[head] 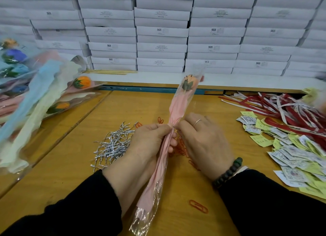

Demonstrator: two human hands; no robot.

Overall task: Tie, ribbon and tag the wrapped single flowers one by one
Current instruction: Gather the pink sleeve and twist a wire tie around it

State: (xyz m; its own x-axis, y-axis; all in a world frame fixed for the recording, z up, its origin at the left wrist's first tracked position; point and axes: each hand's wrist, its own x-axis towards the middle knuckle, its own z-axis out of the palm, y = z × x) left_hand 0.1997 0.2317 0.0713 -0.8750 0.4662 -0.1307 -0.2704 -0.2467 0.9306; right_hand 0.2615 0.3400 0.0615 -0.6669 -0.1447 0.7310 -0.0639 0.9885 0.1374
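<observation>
Two hands work mid-table: left hand [141, 147] grips a pink-wrapped single flower [176, 110]; right hand [202, 140] pinches its gathered neck beside silver twist ties [112, 144].

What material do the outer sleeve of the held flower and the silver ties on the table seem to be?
Outer sleeve: likely clear plastic film, glossy; it is see-through, crinkled and glints. Beneath it, matte pink paper-like wrap.
Silver ties: probably foil-covered wire, shiny metallic; thin, bent and sparkling, though wire inside cannot be confirmed.
</observation>
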